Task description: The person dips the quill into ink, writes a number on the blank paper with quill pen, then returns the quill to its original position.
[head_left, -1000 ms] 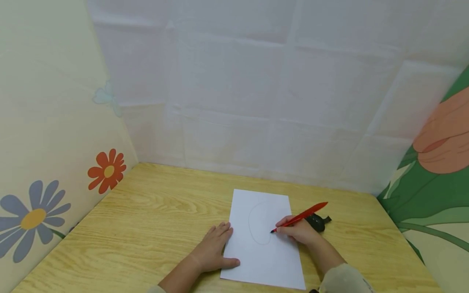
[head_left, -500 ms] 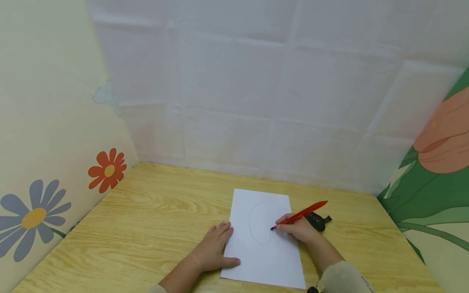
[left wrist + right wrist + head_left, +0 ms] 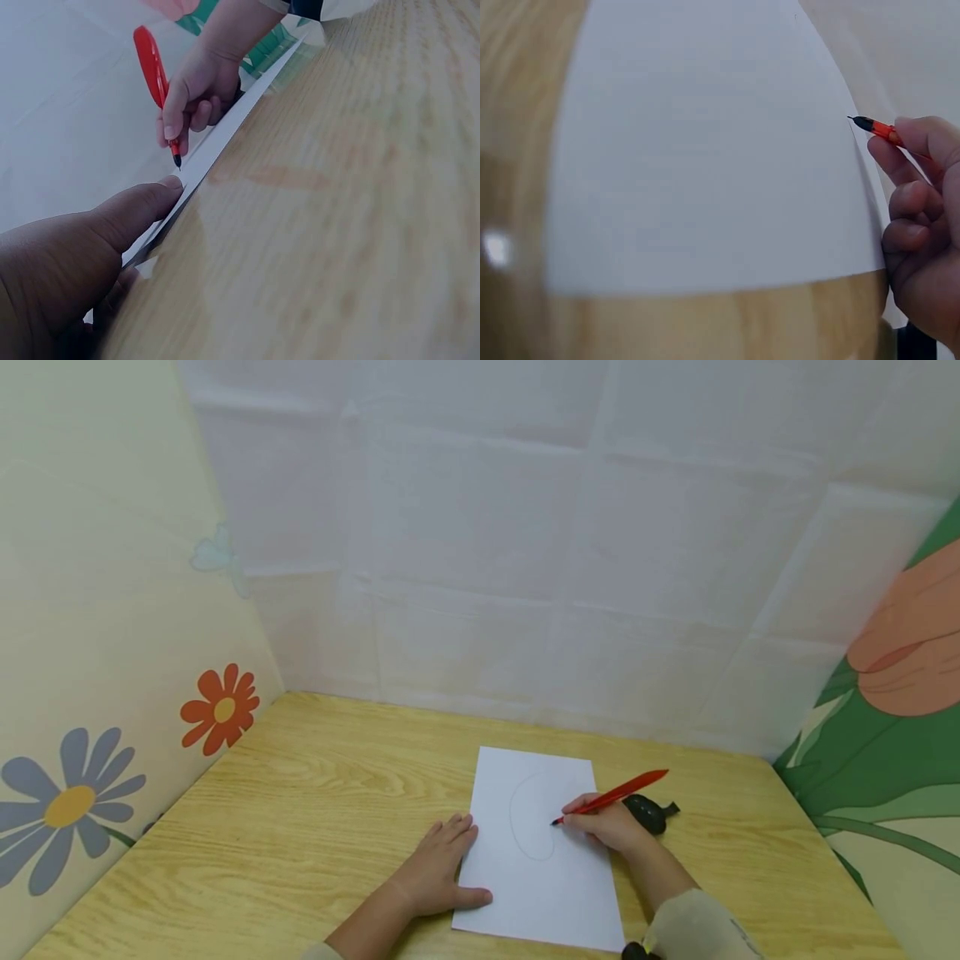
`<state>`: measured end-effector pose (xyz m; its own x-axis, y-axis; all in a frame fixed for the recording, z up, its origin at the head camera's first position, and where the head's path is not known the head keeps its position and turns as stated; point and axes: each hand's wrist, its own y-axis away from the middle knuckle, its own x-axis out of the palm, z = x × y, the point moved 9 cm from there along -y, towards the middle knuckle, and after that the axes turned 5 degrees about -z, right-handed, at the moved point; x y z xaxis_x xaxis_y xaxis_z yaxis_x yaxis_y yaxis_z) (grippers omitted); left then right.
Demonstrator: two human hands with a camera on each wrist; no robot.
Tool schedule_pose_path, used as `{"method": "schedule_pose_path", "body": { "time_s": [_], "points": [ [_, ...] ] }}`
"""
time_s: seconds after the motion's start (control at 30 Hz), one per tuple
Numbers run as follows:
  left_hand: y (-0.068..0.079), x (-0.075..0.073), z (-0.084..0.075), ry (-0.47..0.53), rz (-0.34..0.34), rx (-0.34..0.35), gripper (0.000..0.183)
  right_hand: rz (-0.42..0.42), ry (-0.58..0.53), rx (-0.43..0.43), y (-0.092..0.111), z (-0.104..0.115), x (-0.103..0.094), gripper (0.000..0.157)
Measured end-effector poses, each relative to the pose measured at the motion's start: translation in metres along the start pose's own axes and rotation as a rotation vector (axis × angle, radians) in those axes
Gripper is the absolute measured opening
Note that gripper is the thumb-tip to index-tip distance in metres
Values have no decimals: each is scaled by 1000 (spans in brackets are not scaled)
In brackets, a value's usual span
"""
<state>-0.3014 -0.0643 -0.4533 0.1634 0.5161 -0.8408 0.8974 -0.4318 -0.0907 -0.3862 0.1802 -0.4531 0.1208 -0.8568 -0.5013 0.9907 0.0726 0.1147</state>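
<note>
A white sheet of paper (image 3: 540, 906) lies on the wooden table, bearing a thin curved outline (image 3: 512, 827). My left hand (image 3: 435, 877) rests flat at the sheet's left edge, thumb on the paper and fingers spread. In my right hand (image 3: 611, 827) I pinch a red pen (image 3: 626, 789) with a broad, tapering, feather-like end. Its dark tip is at the right side of the outline. The left wrist view shows the pen (image 3: 152, 71) beyond my left thumb (image 3: 142, 210). In the right wrist view, thumb and fingers grip the pen (image 3: 883, 130) near its tip.
A glossy dark eggplant-shaped object (image 3: 648, 813) lies right of the paper, just behind my right hand. Pale cloth (image 3: 480, 610) hangs at the table's back edge. Walls printed with flowers (image 3: 222, 710) stand left and right. Bare wood (image 3: 315, 810) extends to the left.
The pen tip has moved slightly away from me along the outline's right side, and a little leftward. My right hand has shifted with it. The left hand and paper stay put.
</note>
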Motion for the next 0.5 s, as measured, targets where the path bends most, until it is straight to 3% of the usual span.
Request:
{"method": "schedule_pose_path", "body": {
  "time_s": [0.5],
  "points": [
    [0,1,1,-2,3,-4,97,-17,1,29,-2,0,1,24]
  ]
}}
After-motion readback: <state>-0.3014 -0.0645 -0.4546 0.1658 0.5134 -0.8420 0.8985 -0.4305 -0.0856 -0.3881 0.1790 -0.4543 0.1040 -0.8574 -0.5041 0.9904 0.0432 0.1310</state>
